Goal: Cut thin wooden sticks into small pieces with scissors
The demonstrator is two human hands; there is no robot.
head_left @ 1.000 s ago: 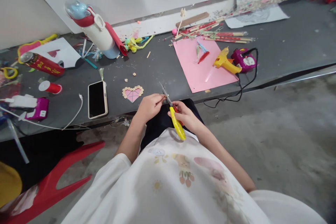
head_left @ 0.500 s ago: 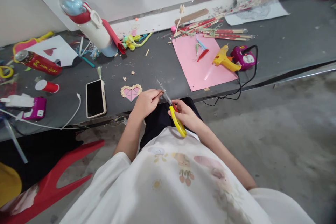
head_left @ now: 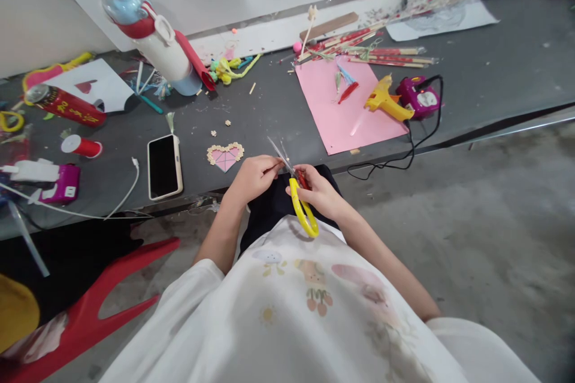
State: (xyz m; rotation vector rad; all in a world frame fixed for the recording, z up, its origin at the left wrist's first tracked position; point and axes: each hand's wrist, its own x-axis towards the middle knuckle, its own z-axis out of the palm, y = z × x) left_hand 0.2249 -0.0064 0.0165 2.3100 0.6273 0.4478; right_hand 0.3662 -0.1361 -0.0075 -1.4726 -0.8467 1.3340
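Note:
My right hand (head_left: 317,190) grips a pair of scissors (head_left: 303,210) with yellow handles; something red shows beside its fingers. The blades are parted and point up toward the table edge. My left hand (head_left: 258,176) is closed in a pinch right beside the blades. A tiny pale piece shows between the blades near its fingertips, too small to name. To the left on the table lies a pink paper heart (head_left: 225,157), lined, its upper edge covered with small pale pieces. Two similar small pieces (head_left: 227,123) rest above it.
A phone (head_left: 164,167) and a red thread spool (head_left: 81,146) lie on the left, near a red can (head_left: 67,105) and a bottle (head_left: 157,48). On the right, a yellow glue gun (head_left: 389,99) rests on pink paper (head_left: 321,114), with wrapped sticks (head_left: 386,58) behind. A red chair (head_left: 90,305) stands lower left.
The scissors' blades have opened wider and now straddle the spot at my left fingertips. My left hand has moved slightly right, toward the blades.

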